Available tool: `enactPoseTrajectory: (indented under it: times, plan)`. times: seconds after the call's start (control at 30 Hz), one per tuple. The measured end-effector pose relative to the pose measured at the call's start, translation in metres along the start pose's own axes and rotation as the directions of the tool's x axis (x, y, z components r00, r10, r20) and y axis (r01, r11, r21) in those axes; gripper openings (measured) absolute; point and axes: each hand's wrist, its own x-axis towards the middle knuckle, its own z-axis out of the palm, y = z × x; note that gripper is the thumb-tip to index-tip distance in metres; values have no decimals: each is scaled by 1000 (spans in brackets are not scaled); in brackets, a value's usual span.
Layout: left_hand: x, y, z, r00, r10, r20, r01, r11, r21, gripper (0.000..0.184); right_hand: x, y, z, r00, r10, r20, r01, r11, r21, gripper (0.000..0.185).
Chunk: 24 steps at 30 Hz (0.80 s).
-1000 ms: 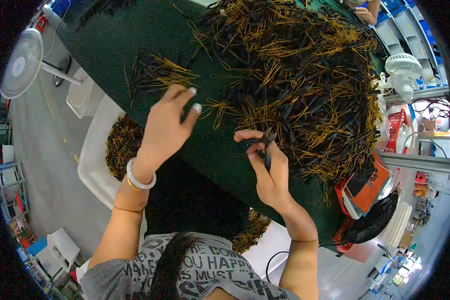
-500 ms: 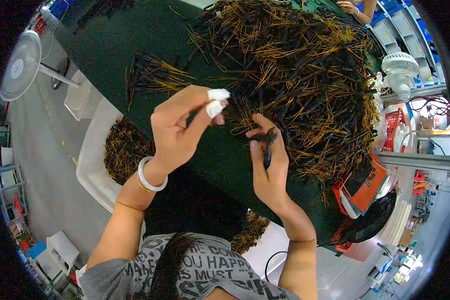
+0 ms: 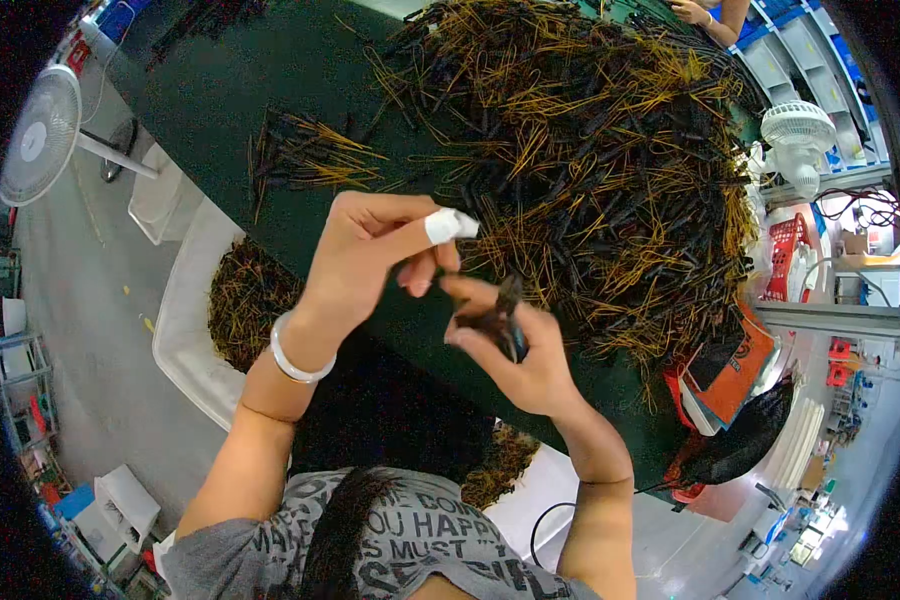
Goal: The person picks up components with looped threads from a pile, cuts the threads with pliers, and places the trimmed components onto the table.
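Observation:
My left hand (image 3: 375,255), with white wraps on its fingertips and a pale bracelet on the wrist, is pinched over the green table (image 3: 410,330). Whatever is between its fingers is dark and too small to name. Close by on the right, my right hand (image 3: 515,350) is wrapped round a small dark hand tool (image 3: 505,315), blurred by motion. Beyond both hands spreads a large pile of black pieces with yellow wires (image 3: 590,170). A smaller bunch of the same pieces (image 3: 315,150) lies at the upper left.
A white bin (image 3: 195,330) with more wired pieces stands below the table's left edge. A fan (image 3: 40,140) is at the far left, another fan (image 3: 798,135) at the right. Orange booklets (image 3: 735,375) lie at the right edge. A person's arm (image 3: 720,20) shows at the top right.
My left hand has moved right and its fingers have closed to a pinch. My right hand has shifted left with the tool, and the two hands are now close together.

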Motion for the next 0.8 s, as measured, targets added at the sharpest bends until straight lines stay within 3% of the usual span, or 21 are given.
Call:
enactPoseTrajectory:
  times: [0.07, 0.1, 0.23, 0.3, 0.4, 0.53, 0.6, 0.8]
  plan:
    - [1, 8, -13, 989, -110, 103, 119, 989, -88, 15, -1, -4, -2, 984, 90, 151, -99, 993, 56, 38]
    - [1, 11, -14, 985, -135, 106, 144, 986, -81, 16, 0, -5, 1, 987, 47, 156, -65, 991, 114, 38]
    - [1, 3, -11, 996, -73, 52, 78, 991, -104, 16, -4, -6, 7, 980, 126, 155, -164, 951, 262, 33]
    - [1, -8, -7, 999, -13, 50, 20, 992, -128, 18, -3, -8, 6, 951, 280, 132, -309, 892, 330, 29]
    - [1, -25, -6, 983, 51, 178, 10, 945, -328, 24, -3, -6, 7, 949, 267, 169, -313, 865, 391, 27]
    - [-2, -29, -3, 984, 63, 169, 1, 935, -354, 24, -3, -7, 7, 941, 286, 182, -337, 844, 416, 28]
    - [-2, -32, -4, 965, 169, 200, -77, 912, -403, 24, -3, -7, 7, 936, 289, 200, -348, 835, 427, 27]
    - [-4, -33, -1, 970, 168, 175, -77, 898, -433, 22, -3, -8, 7, 926, 271, 264, -361, 839, 407, 25]
